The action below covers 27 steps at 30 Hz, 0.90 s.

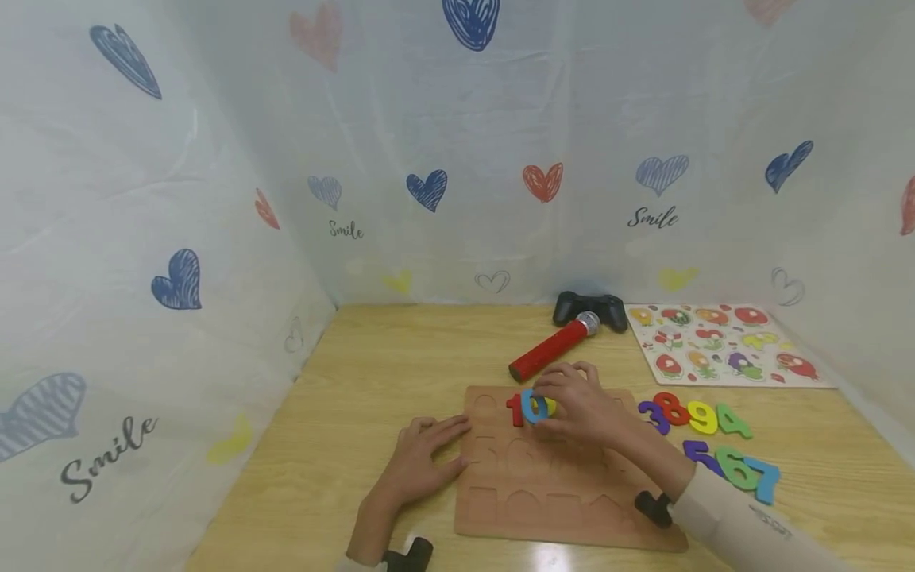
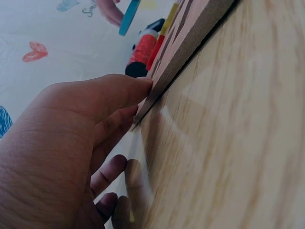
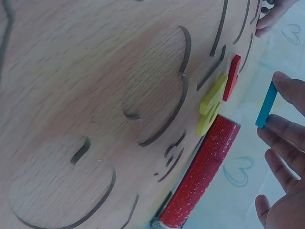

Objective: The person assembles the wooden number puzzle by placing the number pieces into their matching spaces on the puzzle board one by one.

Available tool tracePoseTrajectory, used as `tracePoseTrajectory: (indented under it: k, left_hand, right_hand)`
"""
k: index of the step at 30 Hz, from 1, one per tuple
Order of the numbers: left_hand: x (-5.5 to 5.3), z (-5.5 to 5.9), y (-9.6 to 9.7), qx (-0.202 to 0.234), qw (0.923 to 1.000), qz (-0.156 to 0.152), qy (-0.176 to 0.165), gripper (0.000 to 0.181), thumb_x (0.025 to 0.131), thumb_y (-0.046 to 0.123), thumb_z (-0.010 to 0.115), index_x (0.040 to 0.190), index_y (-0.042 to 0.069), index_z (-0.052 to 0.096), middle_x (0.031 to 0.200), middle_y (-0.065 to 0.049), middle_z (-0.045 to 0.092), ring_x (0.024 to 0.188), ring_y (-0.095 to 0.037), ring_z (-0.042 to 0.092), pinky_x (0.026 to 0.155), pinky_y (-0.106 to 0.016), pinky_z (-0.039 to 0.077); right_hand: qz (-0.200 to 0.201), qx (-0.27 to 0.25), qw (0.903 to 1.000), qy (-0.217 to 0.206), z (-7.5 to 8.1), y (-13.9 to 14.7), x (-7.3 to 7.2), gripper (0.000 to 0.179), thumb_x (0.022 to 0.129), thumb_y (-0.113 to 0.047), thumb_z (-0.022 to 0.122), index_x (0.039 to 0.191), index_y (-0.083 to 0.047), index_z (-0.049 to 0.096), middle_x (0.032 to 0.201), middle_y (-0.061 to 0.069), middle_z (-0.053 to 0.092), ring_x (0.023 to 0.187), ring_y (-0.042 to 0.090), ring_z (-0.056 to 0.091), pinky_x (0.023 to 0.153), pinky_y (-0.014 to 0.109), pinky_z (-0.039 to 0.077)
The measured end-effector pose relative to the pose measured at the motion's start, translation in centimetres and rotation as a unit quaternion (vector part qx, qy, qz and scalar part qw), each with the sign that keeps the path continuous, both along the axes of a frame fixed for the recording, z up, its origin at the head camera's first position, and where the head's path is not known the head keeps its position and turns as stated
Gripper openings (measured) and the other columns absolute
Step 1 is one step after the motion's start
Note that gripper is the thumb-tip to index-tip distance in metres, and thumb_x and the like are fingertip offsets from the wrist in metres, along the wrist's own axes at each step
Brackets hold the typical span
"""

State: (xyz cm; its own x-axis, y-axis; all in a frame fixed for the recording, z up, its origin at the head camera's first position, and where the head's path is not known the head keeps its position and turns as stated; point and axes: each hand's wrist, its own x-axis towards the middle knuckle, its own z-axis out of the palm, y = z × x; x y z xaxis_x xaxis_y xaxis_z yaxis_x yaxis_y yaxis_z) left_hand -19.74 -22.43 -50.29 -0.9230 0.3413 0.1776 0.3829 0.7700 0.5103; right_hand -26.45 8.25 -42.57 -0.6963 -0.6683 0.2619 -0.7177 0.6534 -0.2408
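A wooden number-puzzle board [image 1: 525, 477] with carved recesses lies on the table. My right hand [image 1: 575, 401] pinches a blue number piece [image 3: 267, 102], shaped like a 0, between thumb and fingers, raised over the board's upper row. Below it, on the board, are a red number 1 [image 1: 515, 410] and a yellow number piece [image 3: 213, 102], partly hidden by the blue piece in the head view. My left hand [image 1: 422, 457] rests at the board's left edge, its thumb and fingertips touching the side.
Right of the board lie several loose numbers, among them a yellow 9 [image 1: 703, 417] and a green 6 [image 1: 736, 467]. Behind the board are a red microphone [image 1: 550, 349] and a black game controller [image 1: 611, 310]. A fruit-and-vegetable puzzle board [image 1: 722, 377] lies at the back right.
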Motion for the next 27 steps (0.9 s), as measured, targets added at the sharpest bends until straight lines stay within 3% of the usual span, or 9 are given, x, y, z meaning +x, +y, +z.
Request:
tracePoseTrajectory:
  k: [18,27]
  left_hand:
    - [0.1,-0.1,0.1,0.022,0.9996,-0.009,0.017,0.052,0.093,0.049,0.064,0.141,0.029,0.060,0.148,0.014,0.050,0.121,-0.020,0.041,0.093,-0.048,0.032]
    - [0.1,0.0,0.1,0.024,0.9996,-0.005,0.015,0.051,0.093,0.049,0.064,0.140,0.029,0.061,0.147,0.014,0.051,0.121,-0.019,0.041,0.094,-0.049,0.032]
  right_hand:
    - [0.033,-0.019,0.9986,0.037,-0.5,-1.2,-0.5,0.041,0.076,-0.030,0.088,0.109,-0.009,0.075,0.115,0.006,0.068,0.121,0.031,0.050,0.097,0.062,0.024]
    - [0.041,-0.019,0.9986,0.028,-0.8,-1.9,-0.5,0.038,0.079,-0.027,0.087,0.108,-0.007,0.075,0.115,0.007,0.068,0.119,0.031,0.050,0.096,0.061,0.025]
